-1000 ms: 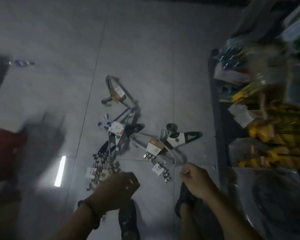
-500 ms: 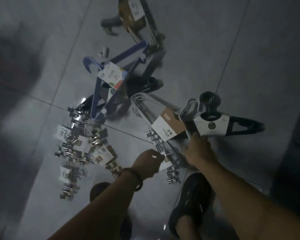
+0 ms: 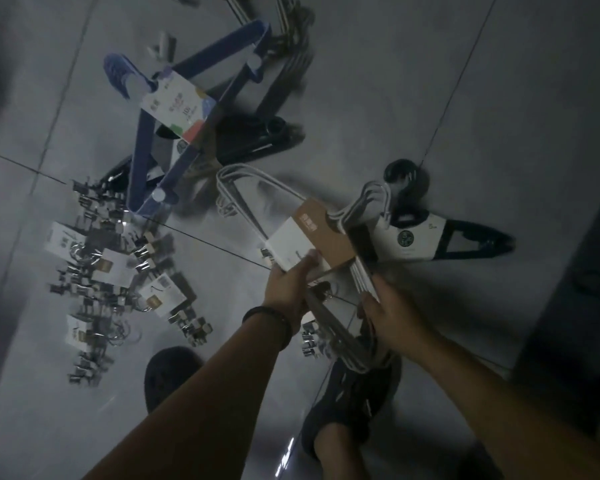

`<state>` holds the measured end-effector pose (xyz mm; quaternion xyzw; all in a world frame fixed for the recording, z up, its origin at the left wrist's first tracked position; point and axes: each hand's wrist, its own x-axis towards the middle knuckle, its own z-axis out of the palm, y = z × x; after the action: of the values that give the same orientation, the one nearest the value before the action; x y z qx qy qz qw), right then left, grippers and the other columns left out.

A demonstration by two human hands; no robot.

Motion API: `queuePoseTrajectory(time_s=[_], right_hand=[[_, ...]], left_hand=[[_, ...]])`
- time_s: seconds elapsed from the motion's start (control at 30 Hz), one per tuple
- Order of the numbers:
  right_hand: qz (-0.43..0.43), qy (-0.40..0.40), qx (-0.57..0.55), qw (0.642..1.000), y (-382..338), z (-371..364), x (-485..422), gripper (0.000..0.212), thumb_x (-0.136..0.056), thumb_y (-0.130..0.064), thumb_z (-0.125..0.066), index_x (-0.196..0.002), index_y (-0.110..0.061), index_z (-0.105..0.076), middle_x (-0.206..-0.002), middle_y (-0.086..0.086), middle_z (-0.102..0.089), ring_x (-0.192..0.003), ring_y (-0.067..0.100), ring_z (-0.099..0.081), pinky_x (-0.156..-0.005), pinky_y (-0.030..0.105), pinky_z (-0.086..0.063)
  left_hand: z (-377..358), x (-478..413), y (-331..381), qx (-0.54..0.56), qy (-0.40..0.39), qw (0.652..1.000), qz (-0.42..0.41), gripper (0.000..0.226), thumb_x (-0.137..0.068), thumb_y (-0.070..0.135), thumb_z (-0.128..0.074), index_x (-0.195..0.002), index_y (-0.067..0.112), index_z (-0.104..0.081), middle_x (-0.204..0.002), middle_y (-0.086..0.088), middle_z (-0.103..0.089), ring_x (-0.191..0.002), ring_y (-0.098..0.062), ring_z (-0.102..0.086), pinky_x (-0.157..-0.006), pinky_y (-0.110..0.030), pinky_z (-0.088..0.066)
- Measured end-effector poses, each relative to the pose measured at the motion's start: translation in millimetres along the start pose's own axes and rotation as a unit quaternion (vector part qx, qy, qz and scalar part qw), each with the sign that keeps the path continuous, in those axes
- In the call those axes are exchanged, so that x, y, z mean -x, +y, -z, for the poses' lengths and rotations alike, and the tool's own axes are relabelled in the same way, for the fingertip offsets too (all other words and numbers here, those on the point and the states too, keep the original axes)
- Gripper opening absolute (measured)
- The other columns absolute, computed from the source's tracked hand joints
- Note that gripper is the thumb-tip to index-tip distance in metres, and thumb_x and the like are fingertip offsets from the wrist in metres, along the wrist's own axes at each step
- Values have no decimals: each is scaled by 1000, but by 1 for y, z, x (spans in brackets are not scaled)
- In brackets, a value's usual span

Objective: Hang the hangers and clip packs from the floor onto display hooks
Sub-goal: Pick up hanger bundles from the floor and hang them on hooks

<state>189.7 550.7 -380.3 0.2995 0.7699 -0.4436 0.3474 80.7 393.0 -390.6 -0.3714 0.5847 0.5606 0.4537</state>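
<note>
White wire is what you are holding: a bundle of thin white wire hangers [image 3: 243,199] bound by a brown-and-white card sleeve [image 3: 312,237]. Your left hand [image 3: 290,287] is gripping the near edge of that sleeve, thumb on top, and your right hand [image 3: 394,318] is curling round the wire bars at the end nearest you. That near end is hanging above your right black shoe [image 3: 347,400]; whether the far end is touching the grey tiled floor [image 3: 413,81] I cannot tell.

Just beyond the bundle's hooks, a dark plastic hanger pack with a white label [image 3: 411,237] is lying flat on the floor, close to the dark base [image 3: 586,271] along the floor's right edge. Further out on the left, a blue plastic hanger pack with a white printed card [image 3: 142,140] is lying across a black hanger pack [image 3: 257,140], and more grey hangers [image 3: 284,15] are lying past them, cut off at the top.

On the floor's left side, a scatter of shiny metal clip packs on white cards [image 3: 111,268] is spreading across the tile joint, well apart from your hands. Your left black shoe [image 3: 168,372] is standing just beside them, and a black band [image 3: 267,317] is circling your left wrist.
</note>
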Motion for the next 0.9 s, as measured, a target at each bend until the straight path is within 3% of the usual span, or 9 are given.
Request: queuePoseTrajectory(time_s=[0.03, 0.13, 0.23, 0.27, 0.4, 0.53, 0.63, 0.73, 0.9], right_hand=[[14, -3, 35, 999, 3, 8, 6, 19, -109, -36, -46, -105, -25, -60, -82, 1, -72, -73, 17, -70, -68, 40, -58], [56, 111, 114, 986, 13, 36, 1, 50, -112, -42, -28, -106, -16, -71, -88, 12, -71, -77, 32, -68, -74, 45, -58], [-37, 161, 80, 983, 21, 72, -36, 21, -105, -32, -56, -108, -12, -65, -103, 15, -68, -94, 34, -67, -81, 43, -56], [-56, 178, 99, 977, 25, 82, -53, 24, -100, -29, -65, -116, -11, -62, -113, 17, -66, -103, 35, -64, -85, 42, -54], [-78, 139, 214, 964, 40, 104, -115, 84, -79, -41, -87, -142, -9, -42, -140, 21, -43, -127, 40, -47, -104, 48, -47], [-104, 94, 316, 938, 57, 96, -138, 122, -58, -75, -85, -150, -10, -38, -148, 20, -44, -134, 40, -45, -110, 51, -42], [-146, 98, 321, 931, 69, 76, -134, 110, -54, -77, -85, -135, -12, -52, -127, 16, -61, -112, 36, -61, -95, 47, -53], [-181, 55, 236, 953, 87, 64, -117, 78, -64, -66, -88, -116, -12, -66, -100, 10, -70, -88, 30, -67, -78, 39, -58], [-128, 64, 106, 984, 109, 59, -80, 60, -82, -58, -79, -120, -12, -69, -111, 10, -72, -95, 28, -67, -73, 32, -47]], left_hand=[[-4, 4, -2, -12, 1, 1000, -14, 47, -91, 45, -73, -129, 18, -64, -116, -14, -73, -85, -30, -68, -78, -45, -61], [-6, 10, -15, -14, 1, 1000, -16, 46, -98, 54, -61, -129, 21, -57, -102, -12, -62, -78, -25, -58, -78, -49, -60], [5, 9, -26, 8, -18, 1000, 11, 46, -103, 49, -57, -139, 22, -47, -115, -20, -60, -81, -29, -59, -79, -52, -61], [10, 8, -29, 3, -23, 1000, 5, 44, -103, 47, -57, -138, 23, -46, -120, -22, -61, -82, -31, -60, -78, -54, -62], [36, 6, -42, -44, 13, 998, -44, 38, -102, 48, -54, -135, 29, -50, -110, -10, -65, -86, -23, -66, -72, -36, -59], [53, 0, -42, -60, 27, 997, -38, 42, -101, 52, -53, -134, 25, -55, -108, -14, -69, -75, -20, -64, -76, -41, -57], [63, -8, -41, -54, 21, 998, -26, 39, -104, 51, -52, -130, 23, -59, -110, -16, -69, -76, -22, -68, -74, -43, -57], [73, -9, -43, -43, 15, 999, 1, 42, -103, 53, -53, -130, 21, -59, -114, -22, -68, -75, -29, -68, -73, -46, -62], [80, -3, -37, -13, 4, 997, 77, 34, -102, 53, -55, -129, 31, -59, -129, -10, -62, -110, -42, -65, -76, -54, -64]])
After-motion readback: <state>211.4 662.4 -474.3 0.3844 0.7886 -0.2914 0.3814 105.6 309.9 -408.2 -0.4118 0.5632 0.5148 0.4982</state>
